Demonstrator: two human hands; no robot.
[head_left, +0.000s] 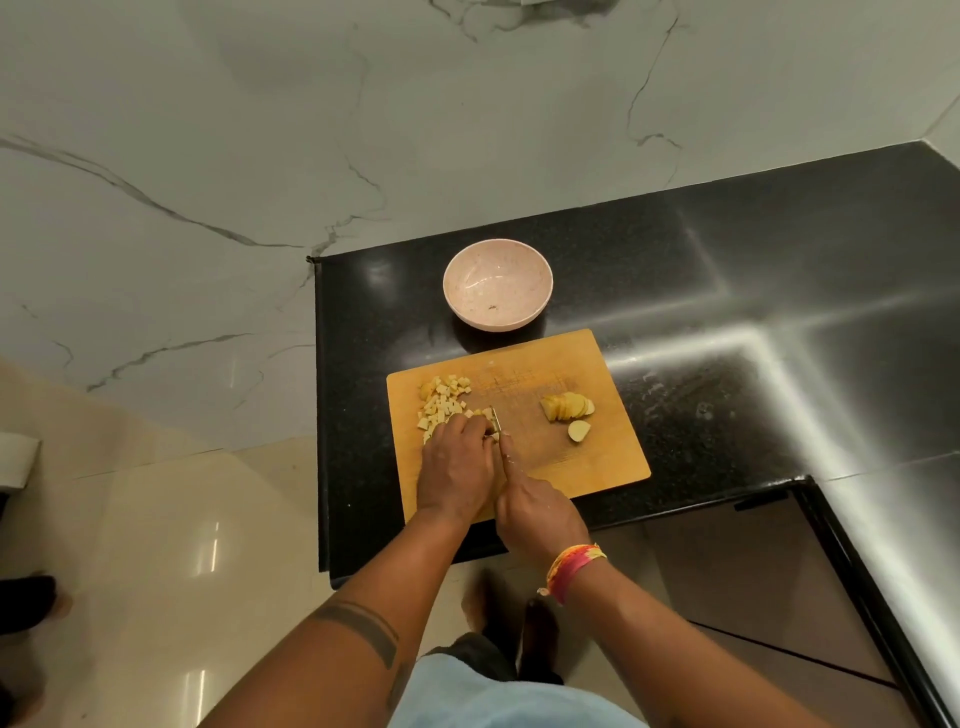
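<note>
Black granite counter (727, 415), wooden cutting board (571, 467) on top, and the right hand (537, 512) wraps round the knife (496, 420), forefinger along the blade. The left hand (457, 467) curls over the potato cubes (441, 397), pale yellow, small and blocky, heaped just beyond its knuckles. Fanned potato slices (566, 406) lie well right of both hands.

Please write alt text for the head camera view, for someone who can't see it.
Two hands dice potato on a wooden cutting board: the left hand holds potato pieces down, the right hand grips a knife. Diced cubes lie left, slices right, and a pink bowl stands behind on the black counter.
</note>
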